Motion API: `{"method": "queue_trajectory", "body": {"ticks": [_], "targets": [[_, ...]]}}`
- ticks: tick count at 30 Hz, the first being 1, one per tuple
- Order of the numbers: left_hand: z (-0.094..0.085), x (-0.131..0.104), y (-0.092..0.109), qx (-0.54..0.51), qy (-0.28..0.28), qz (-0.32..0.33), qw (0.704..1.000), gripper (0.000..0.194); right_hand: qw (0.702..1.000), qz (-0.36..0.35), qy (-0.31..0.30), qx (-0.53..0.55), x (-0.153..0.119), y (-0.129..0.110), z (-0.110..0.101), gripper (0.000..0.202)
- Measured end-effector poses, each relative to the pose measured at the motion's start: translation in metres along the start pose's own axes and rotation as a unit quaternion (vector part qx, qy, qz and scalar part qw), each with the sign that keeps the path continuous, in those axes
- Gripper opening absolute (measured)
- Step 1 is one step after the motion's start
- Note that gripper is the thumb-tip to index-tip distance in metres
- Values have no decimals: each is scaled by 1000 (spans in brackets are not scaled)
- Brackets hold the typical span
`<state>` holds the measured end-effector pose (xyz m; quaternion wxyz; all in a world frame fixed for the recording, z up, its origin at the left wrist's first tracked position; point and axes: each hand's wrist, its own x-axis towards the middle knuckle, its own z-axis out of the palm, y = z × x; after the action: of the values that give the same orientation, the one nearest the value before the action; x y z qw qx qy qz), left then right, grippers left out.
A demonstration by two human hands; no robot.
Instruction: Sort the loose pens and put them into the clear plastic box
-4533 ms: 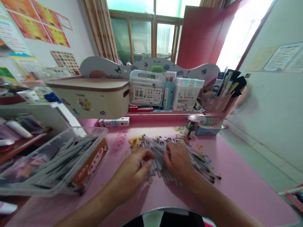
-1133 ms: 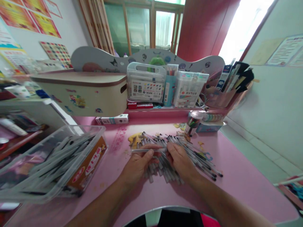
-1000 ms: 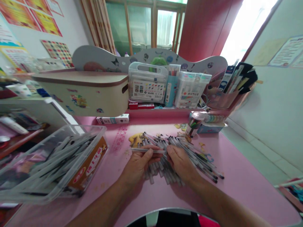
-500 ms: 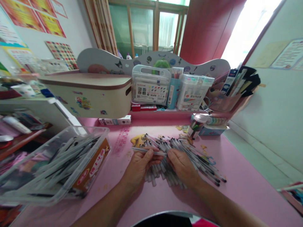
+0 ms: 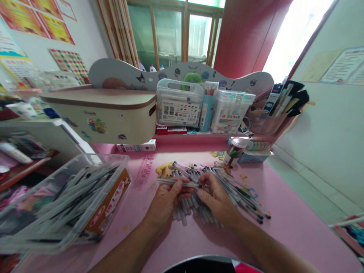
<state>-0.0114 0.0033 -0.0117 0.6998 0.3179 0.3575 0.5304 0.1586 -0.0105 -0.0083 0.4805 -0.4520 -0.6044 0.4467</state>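
The left hand (image 5: pixel 165 197) pinches a pen (image 5: pixel 178 182), I can't tell if the right hand (image 5: pixel 217 197) does, and the lettered brown label (image 5: pixel 110 206) blurs.

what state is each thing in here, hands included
Left hand, closed on the pen
Right hand, half-curled at the pen's dark end, contact unclear
Pen, held crosswise
Pen pile, loose on the desk
Clear bin, uncovered, with more pens inside
Cream bin, lid on
Handled case, upright, shut
Jar, upright, lid on
Pink holder, uncovered, filled
Curtain, drawn aside
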Motion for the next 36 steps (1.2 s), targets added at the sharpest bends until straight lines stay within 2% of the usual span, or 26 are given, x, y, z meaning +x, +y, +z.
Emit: {"method": "queue_trajectory", "body": {"ticks": [3,5,7,10,14,16,19,21,24,26,28,30,32,34,36], "targets": [[-1,1,0,2,-4,-1,1000,29,1000,21,-6,-19,1,0,-1,33],[-1,2,0,8,-7,0,1000,29,997,38,-23,-58,2,1,-1,43],[-1,2,0,5,-4,2,1000,28,997,27,-22,-73,2,0,-1,41],[-2,2,-1,-9,-6,1,1000,28,1000,4,-8,-25,1,0,1,29],[-2,1,-2,1,-9,2,1000,29,999,45,-16,6,1,3,2,35],[-3,2,-2,10,3,8,1000,30,998,54,-9,-13,2,4,2,41],[-6,8,0,3,42,28,999,32,997,63,15,31,4,3,3,28],[-8,11,2,-4,60,46,997,34,984,116,8,135,4,0,4,24],[-9,10,4,16,65,71,995,34,932,204,-17,298,4,-4,6,25],[-6,4,5,52,66,86,993,33,904,238,-35,355,4,-7,7,29],[-1,-4,7,89,62,93,990,30,895,260,-54,359,3,-8,8,32],[5,-9,11,107,51,98,988,24,903,272,-73,326,2,-9,9,34],[8,-9,18,77,46,113,990,20,917,266,-85,284,1,-8,10,39],[9,-3,29,-11,59,133,989,17,936,245,-70,243,0,-6,10,41],[5,5,41,-120,91,134,979,17,961,203,-19,185,1,-4,8,39]]}}
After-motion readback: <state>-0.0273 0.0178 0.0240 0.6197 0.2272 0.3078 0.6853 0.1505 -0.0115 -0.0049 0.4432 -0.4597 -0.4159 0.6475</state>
